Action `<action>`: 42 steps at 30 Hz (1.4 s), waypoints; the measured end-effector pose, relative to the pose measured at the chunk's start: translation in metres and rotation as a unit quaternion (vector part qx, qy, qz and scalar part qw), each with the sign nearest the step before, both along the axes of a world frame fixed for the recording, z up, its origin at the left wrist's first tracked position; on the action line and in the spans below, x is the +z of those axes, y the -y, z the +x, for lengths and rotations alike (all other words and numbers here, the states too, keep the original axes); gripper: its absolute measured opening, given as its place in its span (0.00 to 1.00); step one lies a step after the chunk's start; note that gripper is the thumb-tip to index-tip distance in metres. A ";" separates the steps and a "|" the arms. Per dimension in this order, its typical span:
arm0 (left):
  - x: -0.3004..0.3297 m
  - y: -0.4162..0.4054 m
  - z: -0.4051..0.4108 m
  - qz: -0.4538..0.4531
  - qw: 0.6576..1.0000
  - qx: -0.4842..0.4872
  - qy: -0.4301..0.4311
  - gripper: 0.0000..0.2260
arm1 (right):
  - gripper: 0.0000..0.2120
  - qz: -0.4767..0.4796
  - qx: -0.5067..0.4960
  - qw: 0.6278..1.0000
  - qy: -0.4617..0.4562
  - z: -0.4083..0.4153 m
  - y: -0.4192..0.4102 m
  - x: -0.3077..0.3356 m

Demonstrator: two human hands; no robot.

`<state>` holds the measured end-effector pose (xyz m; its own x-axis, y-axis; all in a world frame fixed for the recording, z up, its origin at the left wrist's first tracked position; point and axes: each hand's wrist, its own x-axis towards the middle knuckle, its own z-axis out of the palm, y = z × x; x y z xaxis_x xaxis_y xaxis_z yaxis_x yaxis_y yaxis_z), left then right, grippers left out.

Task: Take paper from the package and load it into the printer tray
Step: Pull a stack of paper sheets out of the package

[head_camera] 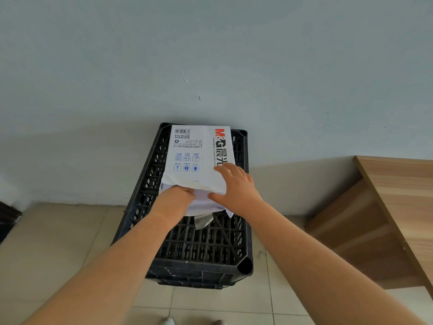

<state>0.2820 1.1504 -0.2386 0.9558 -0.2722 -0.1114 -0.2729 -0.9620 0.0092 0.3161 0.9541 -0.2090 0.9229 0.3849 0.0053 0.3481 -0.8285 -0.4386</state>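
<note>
A white paper package (194, 153) with red and black lettering lies on top of a black plastic crate (199, 249) against the wall. Its near end is torn open and white sheets (203, 202) show there. My left hand (174, 198) reaches into the open end, its fingers hidden under the wrapper among the sheets. My right hand (236, 186) lies flat on the package's near right corner, fingers spread and pressing down. No printer is in view.
A wooden desk (398, 207) stands at the right, its side panel close to the crate. The floor (70, 242) is pale tile. A dark object (7, 221) sits at the left edge. A crumpled scrap of wrapper (203, 220) hangs below the package.
</note>
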 end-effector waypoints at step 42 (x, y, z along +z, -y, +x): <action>0.006 0.003 -0.104 0.004 0.991 -0.055 0.125 0.18 | 0.25 0.106 -0.214 0.961 -0.141 -0.072 0.025 0.001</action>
